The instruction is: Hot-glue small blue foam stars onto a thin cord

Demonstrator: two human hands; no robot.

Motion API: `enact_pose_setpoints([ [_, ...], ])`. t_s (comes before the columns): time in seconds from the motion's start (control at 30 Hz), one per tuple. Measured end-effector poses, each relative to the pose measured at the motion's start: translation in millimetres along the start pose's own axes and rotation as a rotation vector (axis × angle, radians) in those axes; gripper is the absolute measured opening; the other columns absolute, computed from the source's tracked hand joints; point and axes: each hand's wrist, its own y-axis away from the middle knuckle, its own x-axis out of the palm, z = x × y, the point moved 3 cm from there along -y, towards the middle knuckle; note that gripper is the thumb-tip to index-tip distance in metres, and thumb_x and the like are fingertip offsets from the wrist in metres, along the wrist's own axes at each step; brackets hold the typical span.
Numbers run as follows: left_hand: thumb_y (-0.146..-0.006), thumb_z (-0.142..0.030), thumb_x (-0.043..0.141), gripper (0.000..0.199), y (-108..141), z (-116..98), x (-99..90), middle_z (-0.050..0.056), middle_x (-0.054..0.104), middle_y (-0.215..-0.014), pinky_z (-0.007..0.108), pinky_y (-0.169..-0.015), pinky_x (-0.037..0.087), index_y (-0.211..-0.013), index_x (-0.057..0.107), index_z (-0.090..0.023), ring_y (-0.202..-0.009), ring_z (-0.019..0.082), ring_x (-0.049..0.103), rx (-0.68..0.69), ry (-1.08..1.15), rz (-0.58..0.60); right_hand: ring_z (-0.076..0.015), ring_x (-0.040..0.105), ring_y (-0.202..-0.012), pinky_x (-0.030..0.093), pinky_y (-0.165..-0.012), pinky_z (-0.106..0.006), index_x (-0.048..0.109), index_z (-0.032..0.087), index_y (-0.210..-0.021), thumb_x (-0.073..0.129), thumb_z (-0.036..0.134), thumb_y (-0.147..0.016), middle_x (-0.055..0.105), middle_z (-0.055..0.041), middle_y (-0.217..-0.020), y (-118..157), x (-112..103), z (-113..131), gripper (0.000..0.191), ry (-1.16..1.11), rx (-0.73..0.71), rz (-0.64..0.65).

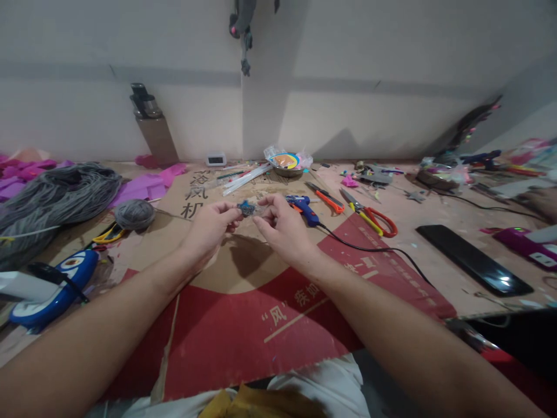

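Above the cardboard, a small blue and grey star-shaped piece (246,208) is held between both hands. My left hand (213,226) pinches its left side between thumb and fingers. At its right edge, my right hand (282,227) has its thumb and bent fingers closed; the exact grip is blurred. Grey yarn runs from a small yarn ball (134,215) toward my left hand. Just right of my right hand lies a blue glue gun (308,212) with a black cord.
Red and brown cardboard (243,325) covers the table's middle. An orange utility knife (326,198), scissors (369,215) and a black phone (474,260) lie rightward. Leftward are a grey yarn skein (61,194) and a blue-and-white device (56,290). Another person's hand (543,203) shows at far right.
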Motion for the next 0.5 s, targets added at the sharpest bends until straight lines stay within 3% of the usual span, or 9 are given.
enact_pose_setpoints([
  [0.17,-0.066,-0.021,0.07,0.015,-3.4,1.1,-2.9,0.001,0.06,-0.068,0.017,-0.047,0.041,-0.074,0.059,-0.015,-0.063,0.01,0.06,-0.027,0.121,-0.022,-0.0114,0.049,-0.061,0.034,-0.058,-0.024,0.053,0.018,-0.095,0.045,0.03,-0.09,0.055,0.0028,-0.068,0.9,3.8,2.8,0.016,0.098,-0.018,0.094],
  [0.3,-0.07,-0.016,0.064,0.01,-9.5,0.5,-9.3,0.002,0.061,-0.068,0.014,-0.042,0.037,-0.072,0.055,-0.014,-0.058,0.009,0.062,-0.013,0.208,-0.083,-0.0146,0.052,-0.071,0.036,-0.066,-0.026,0.057,0.017,-0.07,0.04,0.032,-0.093,0.059,-0.0033,-0.073,-5.4,-0.3,2.8,0.032,0.35,-0.115,0.237],
  [0.37,-0.072,-0.014,0.061,0.007,-12.8,0.8,-13.5,0.004,0.064,-0.073,0.014,-0.04,0.038,-0.073,0.054,-0.014,-0.056,0.009,0.062,-0.002,0.194,-0.099,-0.0168,0.055,-0.078,0.038,-0.071,-0.028,0.06,0.017,-0.071,0.038,0.035,-0.094,0.062,-0.0063,-0.078,-14.3,-15.9,-3.3,0.037,0.464,-0.103,0.168],
  [0.5,-0.074,-0.015,0.06,0.005,-17.7,2.0,-21.8,0.007,0.067,-0.075,0.016,-0.043,0.045,-0.075,0.055,-0.013,-0.053,0.01,0.062,0.034,0.115,-0.101,-0.0243,0.057,-0.099,0.04,-0.085,-0.035,0.066,0.015,-0.092,0.041,0.037,-0.092,0.065,-0.0141,-0.101,-31.8,-59.4,-28.0,0.033,0.748,0.139,-0.106],
])
